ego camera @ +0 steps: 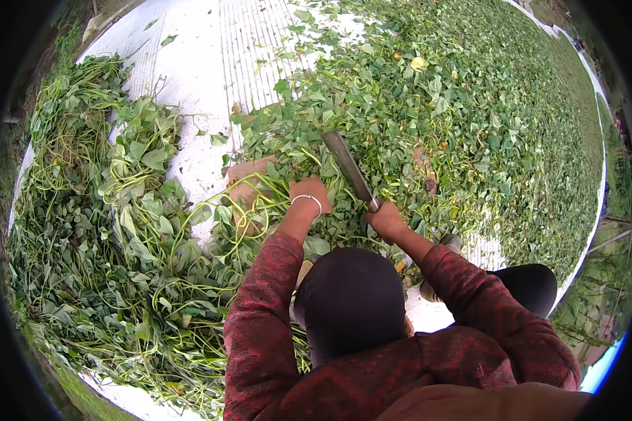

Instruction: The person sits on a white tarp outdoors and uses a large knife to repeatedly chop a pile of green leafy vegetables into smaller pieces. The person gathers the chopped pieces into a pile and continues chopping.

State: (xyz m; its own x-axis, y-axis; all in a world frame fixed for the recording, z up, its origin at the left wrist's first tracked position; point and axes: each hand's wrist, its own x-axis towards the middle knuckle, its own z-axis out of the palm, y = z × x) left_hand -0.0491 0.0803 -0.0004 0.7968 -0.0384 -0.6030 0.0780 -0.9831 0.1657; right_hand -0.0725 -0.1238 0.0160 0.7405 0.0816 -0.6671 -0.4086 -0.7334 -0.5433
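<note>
My left hand (310,192), with a silver bangle at the wrist, is closed on a bundle of green leafy vines (260,192). Their long stems trail off to the left, across a brown wooden board (245,205). Leaves cover much of this board, so its full outline is hidden. My right hand (387,220) grips the handle of a large knife (350,166) with a long, broad, dark blade. The blade slants up and to the left above the cut leaves, a little to the right of my left hand.
Uncut vines (137,273) lie heaped on my left. Chopped leaves and stems (484,121) spread widely ahead and to the right over pale, grooved concrete (195,68). My bent knee (353,300) is close below my hands. A shoe (450,243) shows near my right forearm.
</note>
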